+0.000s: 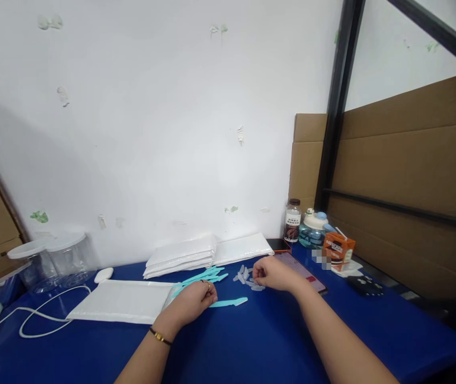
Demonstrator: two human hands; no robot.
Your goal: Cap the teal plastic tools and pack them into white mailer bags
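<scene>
And here the left hand (196, 301) has its thumb and fingers pinched on the near end of a turquoise stick (230, 303), its blade end pointing right, low over the blue table (220, 352). Over to the right hand (272, 273): fingertips bunched and turned down, right at the edge of the small frosted pieces (247, 278), though I can't tell from here whether they've got one between them. Just behind the left hand, more turquoise sticks (207, 274) lie in a loose, overlapping heap. Out to the left we go, and there's a flat white envelope (121, 301) with a white cable (38, 336) looping past its corner, then two clear tubs (70, 261) near the wall (172, 133). Behind the heap, a stack of white envelopes (182, 256), with another envelope (246, 248) beside it. Swing right, past the right forearm: a phone (296, 266) lying flat, a brown-capped bottle (292, 221), a blue jug (311, 234) and an orange drink carton (337, 250) with a straw, all grouped toward the back.
</scene>
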